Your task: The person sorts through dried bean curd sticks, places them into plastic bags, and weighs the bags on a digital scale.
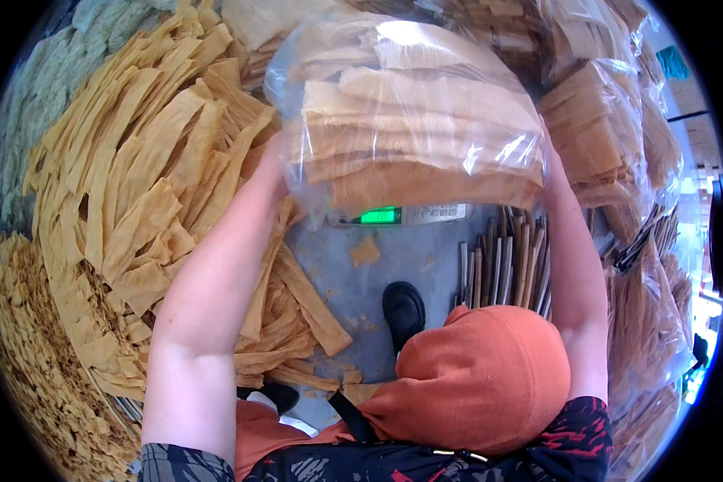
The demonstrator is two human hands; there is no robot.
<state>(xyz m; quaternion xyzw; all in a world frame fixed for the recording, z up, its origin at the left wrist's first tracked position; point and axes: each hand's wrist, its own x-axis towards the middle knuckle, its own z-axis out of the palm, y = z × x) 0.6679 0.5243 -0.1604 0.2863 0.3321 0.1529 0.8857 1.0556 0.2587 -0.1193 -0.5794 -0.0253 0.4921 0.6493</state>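
Between my two hands is a large clear plastic bag [426, 132] packed with layered tan strips that look like dried tofu skin. My left hand [276, 165] is at the bag's left side, and my right hand [548, 153] at its right side. Most of the fingers are hidden by the bulging plastic, but both hands press in and support it. Just beneath the near edge of the bag shows a scale [438, 213] with a lit green display and a keypad. The rest of the scale is covered by the bag.
A high heap of loose tan strips [136, 169] fills the left, with crumpled brown pieces [48, 361] nearer me. Filled clear bags [594, 136] stack up on the right. Thin dark sticks [506, 257] stand beside my right forearm. A black shoe [403, 312] is on the grey floor.
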